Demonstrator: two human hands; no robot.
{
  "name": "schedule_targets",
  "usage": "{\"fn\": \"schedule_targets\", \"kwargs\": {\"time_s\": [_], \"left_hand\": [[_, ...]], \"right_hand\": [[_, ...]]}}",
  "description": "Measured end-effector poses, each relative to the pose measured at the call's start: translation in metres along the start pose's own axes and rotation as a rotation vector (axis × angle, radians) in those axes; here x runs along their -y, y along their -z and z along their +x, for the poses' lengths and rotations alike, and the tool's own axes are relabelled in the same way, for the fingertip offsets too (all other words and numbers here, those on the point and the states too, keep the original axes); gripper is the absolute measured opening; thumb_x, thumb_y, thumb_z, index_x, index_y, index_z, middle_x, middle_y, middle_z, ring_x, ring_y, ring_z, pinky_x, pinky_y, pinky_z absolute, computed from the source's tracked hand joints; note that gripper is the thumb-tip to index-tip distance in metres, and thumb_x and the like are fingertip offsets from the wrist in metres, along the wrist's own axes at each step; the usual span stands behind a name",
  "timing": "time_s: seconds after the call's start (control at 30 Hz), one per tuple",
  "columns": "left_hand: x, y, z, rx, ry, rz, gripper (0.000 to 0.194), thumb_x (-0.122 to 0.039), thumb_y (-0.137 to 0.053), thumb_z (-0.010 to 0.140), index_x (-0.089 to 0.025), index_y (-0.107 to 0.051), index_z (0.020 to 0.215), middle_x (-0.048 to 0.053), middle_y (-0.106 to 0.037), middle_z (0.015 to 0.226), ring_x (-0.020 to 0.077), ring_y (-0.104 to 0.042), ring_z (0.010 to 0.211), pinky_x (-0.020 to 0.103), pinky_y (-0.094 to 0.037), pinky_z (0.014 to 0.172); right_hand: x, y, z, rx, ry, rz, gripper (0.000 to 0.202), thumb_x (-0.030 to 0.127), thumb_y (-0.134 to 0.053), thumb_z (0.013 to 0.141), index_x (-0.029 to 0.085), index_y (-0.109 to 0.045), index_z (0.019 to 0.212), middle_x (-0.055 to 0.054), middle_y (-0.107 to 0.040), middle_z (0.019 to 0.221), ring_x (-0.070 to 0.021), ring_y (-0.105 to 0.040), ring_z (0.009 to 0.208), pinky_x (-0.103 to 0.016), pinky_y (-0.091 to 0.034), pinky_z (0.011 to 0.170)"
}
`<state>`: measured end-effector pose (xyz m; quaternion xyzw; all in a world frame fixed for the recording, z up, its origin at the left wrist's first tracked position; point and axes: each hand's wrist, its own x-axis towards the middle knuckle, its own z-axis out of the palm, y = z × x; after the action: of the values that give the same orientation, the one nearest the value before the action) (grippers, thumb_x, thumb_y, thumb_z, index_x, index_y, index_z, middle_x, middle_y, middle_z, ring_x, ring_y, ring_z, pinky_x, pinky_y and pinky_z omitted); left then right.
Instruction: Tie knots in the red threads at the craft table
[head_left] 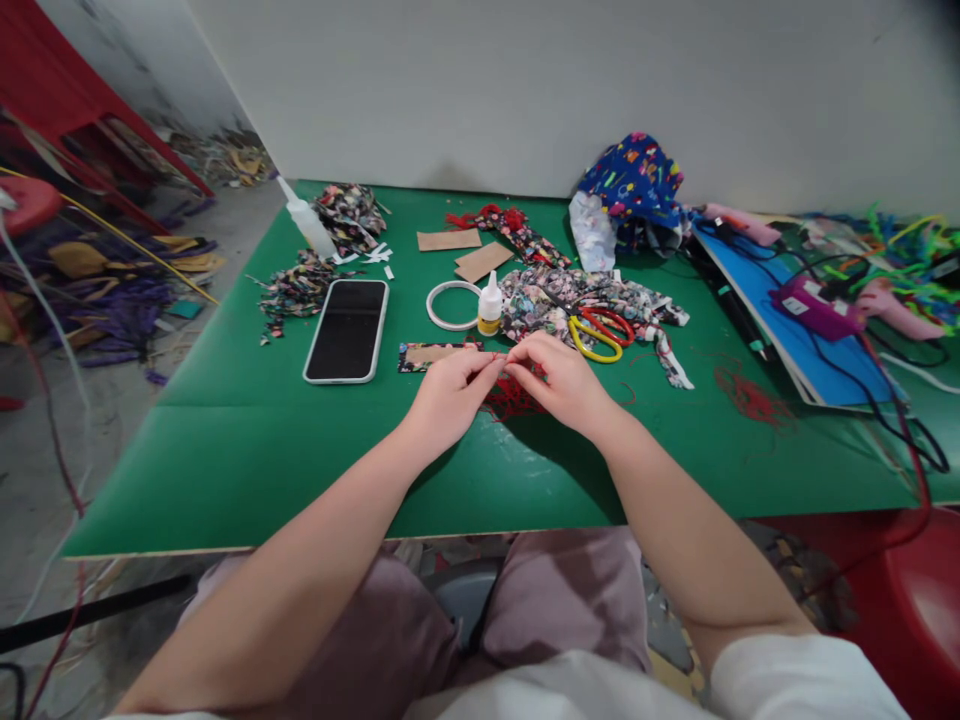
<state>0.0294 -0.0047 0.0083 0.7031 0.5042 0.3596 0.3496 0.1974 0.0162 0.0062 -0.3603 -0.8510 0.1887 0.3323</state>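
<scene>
My left hand (pixel 454 392) and my right hand (pixel 559 378) meet fingertip to fingertip over the table, both closed in a pinch. Between them runs a bit of red thread, part of it hidden by the fingers. A tangle of red threads (pixel 517 398) lies under and between my hands. Just beyond my left hand is a floral fabric strip with a brown card piece (pixel 427 356) on it. A small glue bottle (pixel 490 305) with a yellow label stands past my fingertips, beside a white tape ring (pixel 452 305). Yellow and red-handled scissors (pixel 596 335) rest on floral fabric scraps beyond my right hand.
A phone (pixel 347 332) lies at left on the green table (pixel 262 470), near fabric scraps and a larger white bottle (pixel 309 226). Two brown card pieces (pixel 484 262) lie farther back. At right are a blue folder (pixel 795 310), a purple device (pixel 817 306) and cables.
</scene>
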Motion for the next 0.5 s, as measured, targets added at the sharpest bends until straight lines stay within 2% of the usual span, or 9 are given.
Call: {"fn": "schedule_targets", "kwargs": {"time_s": [0.1,0.27,0.4,0.5], "left_hand": [[0.0028,0.0033,0.0018,0.02,-0.073,0.171,0.031,-0.027,-0.042,0.088,-0.016,-0.057,0.064,0.0,-0.057,0.065,0.0135,-0.051,0.068,0.028,-0.037,0.072],[0.0004,0.0052,0.0006,0.039,-0.077,0.292,0.03,-0.027,-0.042,0.088,-0.015,-0.06,0.068,0.002,-0.06,0.071,0.0155,-0.052,0.072,0.028,-0.036,0.071],[-0.0014,0.0052,0.0002,-0.036,0.041,0.161,0.028,-0.029,-0.042,0.087,-0.016,-0.064,0.074,0.0,-0.06,0.068,0.014,-0.052,0.067,0.026,-0.036,0.065],[0.0025,0.0051,0.0012,-0.124,0.192,-0.046,0.028,-0.035,-0.045,0.085,-0.017,-0.064,0.075,-0.003,-0.048,0.052,0.0109,-0.042,0.051,0.024,-0.03,0.052]], "right_hand": [[0.0001,-0.0001,0.0,0.013,-0.006,-0.008,0.012,0.024,-0.047,0.088,0.017,-0.056,0.083,-0.004,-0.057,0.082,-0.0144,-0.054,0.079,-0.026,-0.043,0.071],[0.0001,0.0003,0.0009,0.005,-0.045,0.008,0.012,0.025,-0.048,0.087,0.018,-0.057,0.082,-0.003,-0.057,0.08,-0.0138,-0.054,0.076,-0.027,-0.043,0.07],[-0.0005,0.0035,0.0021,-0.085,-0.097,0.01,0.011,0.024,-0.051,0.086,0.018,-0.058,0.08,-0.002,-0.059,0.078,-0.0141,-0.055,0.076,-0.027,-0.042,0.072],[0.0004,0.0069,0.0028,-0.153,-0.18,0.046,0.01,0.024,-0.054,0.083,0.017,-0.059,0.079,-0.003,-0.062,0.078,-0.0144,-0.056,0.076,-0.028,-0.043,0.073]]}}
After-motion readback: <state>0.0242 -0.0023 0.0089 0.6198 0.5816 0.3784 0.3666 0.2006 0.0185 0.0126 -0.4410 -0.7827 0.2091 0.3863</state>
